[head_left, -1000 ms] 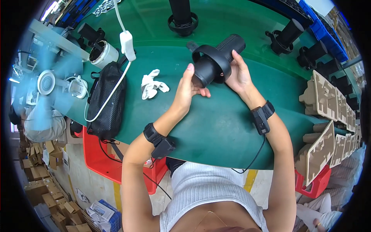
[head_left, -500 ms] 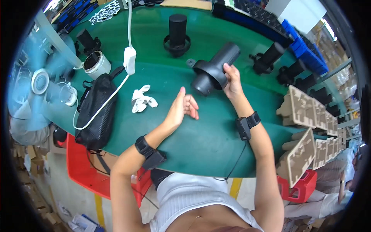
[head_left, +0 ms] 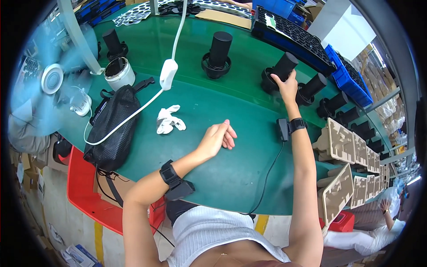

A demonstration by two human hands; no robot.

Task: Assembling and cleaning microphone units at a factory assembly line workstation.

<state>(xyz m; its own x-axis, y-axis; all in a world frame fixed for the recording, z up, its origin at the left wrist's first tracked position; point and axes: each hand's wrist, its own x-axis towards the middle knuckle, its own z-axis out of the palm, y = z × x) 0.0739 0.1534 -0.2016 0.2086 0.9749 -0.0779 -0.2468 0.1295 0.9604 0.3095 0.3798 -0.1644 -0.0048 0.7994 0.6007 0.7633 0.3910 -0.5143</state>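
A single view comes from a fisheye camera worn on the person's head, looking steeply down and slightly forward over the green tabletop (head_left: 213,173). The person's own chest and both forearms rise from the lower edge, so the lens sits close above them. The left hand (head_left: 218,139) lies near the middle; the right hand (head_left: 287,86) reaches further up and right. Straight edges bow toward the dark circular rim, where the floor and neighbouring crates show small and far.
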